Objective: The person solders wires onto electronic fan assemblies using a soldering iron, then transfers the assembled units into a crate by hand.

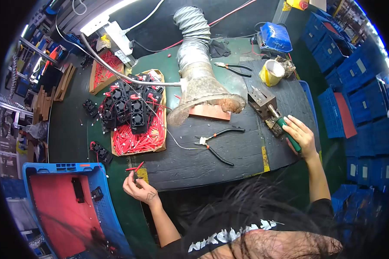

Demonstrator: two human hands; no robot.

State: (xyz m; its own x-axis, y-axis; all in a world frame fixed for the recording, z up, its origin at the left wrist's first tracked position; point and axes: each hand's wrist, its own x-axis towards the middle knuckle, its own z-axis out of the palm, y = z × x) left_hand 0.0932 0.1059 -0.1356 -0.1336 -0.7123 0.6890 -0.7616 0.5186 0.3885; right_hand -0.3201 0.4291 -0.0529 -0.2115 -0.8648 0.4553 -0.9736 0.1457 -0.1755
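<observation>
Person is wearing a black top [173, 246], sleeves leaving both forearms bare. Jagged white print [229, 235] is running across the front of the top, lettering unreadable at this angle. Long dark hair [242, 200] is hanging in loose strands over the top. Beyond the top's sleeves, left hand [140, 190] and right hand [300, 134] are showing bare; dark angular line marking [151, 196] is sitting at the left wrist.

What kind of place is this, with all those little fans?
Probably a factory workshop: black fans fill much of a cardboard box, pliers lie on the workbench, and a fat, bendy pipe leads down to it.
</observation>
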